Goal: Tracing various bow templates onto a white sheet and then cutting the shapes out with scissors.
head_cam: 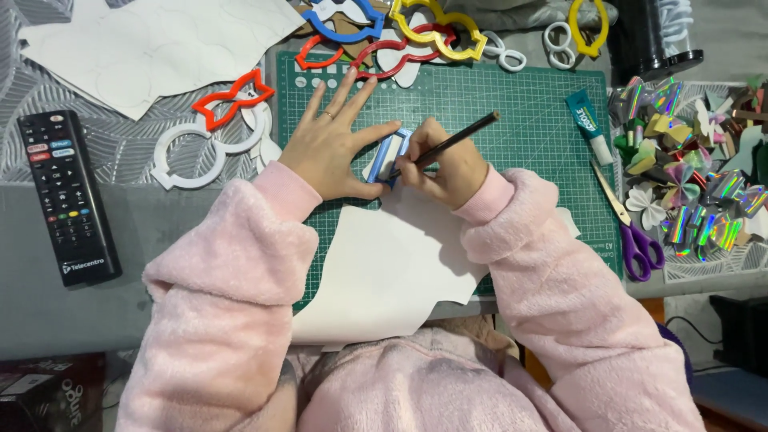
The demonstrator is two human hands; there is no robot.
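My left hand (pixel 332 148) lies flat on the green cutting mat (pixel 520 104), thumb and forefinger pinning a small light-blue rectangular template (pixel 392 152) onto a white sheet of paper (pixel 384 272). My right hand (pixel 448 168) grips a dark pencil (pixel 460 138), its tip at the template's right edge and its shaft slanting up to the right. Both arms wear fluffy pink sleeves. The sheet hangs over the mat's near edge toward my lap.
Red (pixel 232 98), blue (pixel 344 20), yellow (pixel 440 28) and white (pixel 192 152) outline templates lie behind and left of the mat. A black remote (pixel 68 196) sits far left. A glue tube (pixel 588 116), purple-handled scissors (pixel 636 236) and a pile of shiny paper bows (pixel 696 176) are right.
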